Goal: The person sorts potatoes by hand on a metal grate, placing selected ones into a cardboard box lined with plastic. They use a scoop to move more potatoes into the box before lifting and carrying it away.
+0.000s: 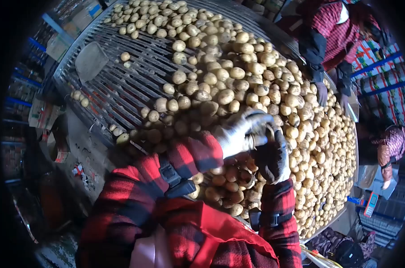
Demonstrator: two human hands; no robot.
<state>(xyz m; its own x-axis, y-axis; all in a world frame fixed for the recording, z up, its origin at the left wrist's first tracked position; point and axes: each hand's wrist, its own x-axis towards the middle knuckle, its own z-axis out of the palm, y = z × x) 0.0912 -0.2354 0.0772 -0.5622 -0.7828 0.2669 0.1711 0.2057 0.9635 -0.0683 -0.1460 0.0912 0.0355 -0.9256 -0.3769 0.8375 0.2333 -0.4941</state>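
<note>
Both my hands meet over a thick heap of potatoes (301, 147). My left hand (240, 134), in a white glove with dark, soiled fingers, reaches in from the left with its fingers curled. Facing it, my right hand (272, 158) wears a dark-coated glove and also has bent fingers. The fingertips of the two hands come together around something small, which I cannot make out. Loose potatoes lie close below the hands, partly in the shadow of my arms.
The potatoes rest on a slatted metal table (122, 58). A flat grey scoop-like piece (91, 61) lies on the slats at the left. At the upper right a person in a checked top (332, 33) reaches into the heap. Another person's arm (385, 156) shows at the right edge, near stacked boxes.
</note>
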